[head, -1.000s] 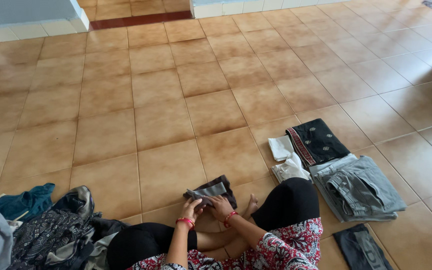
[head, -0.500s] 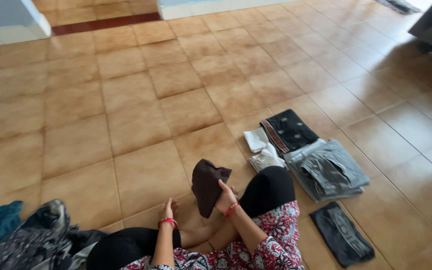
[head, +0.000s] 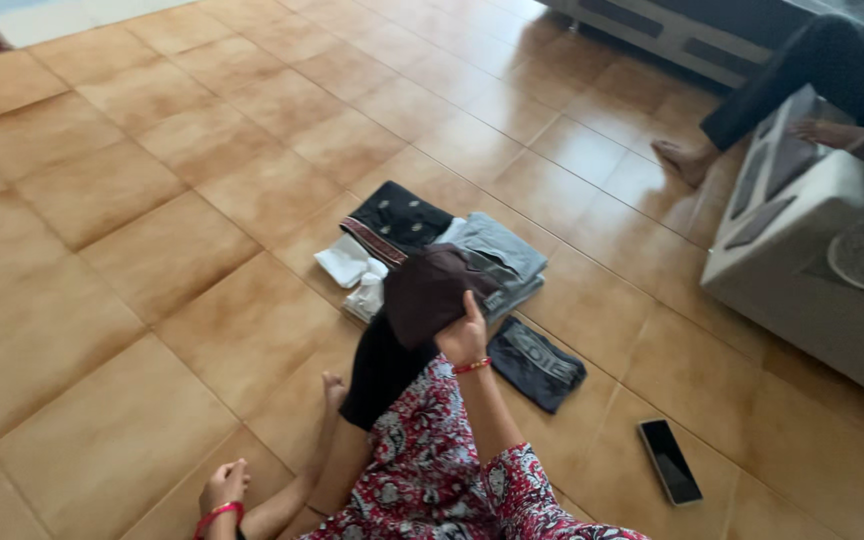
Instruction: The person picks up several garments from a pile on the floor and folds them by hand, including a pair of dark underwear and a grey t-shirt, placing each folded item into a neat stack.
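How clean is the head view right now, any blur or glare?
Head view: tilted frame; slight motion blur on the right hand and the dark folded cloth it holds; soft daylight sheen on the floor tiles at top; the phone screen reflects faintly; no hard shadows.

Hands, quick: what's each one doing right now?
Left hand: holds nothing, fingers loosely curled, low over the floor.
Right hand: closed on a folded dark cloth, held above the folded clothes.

At frame centre, the right hand (head: 464,338) holds a folded cloth (head: 430,292) above the folded jeans (head: 500,252). An embroidered cloth (head: 397,218) lies upper left of them, a phone (head: 669,460) on the floor (head: 152,200) lower right.
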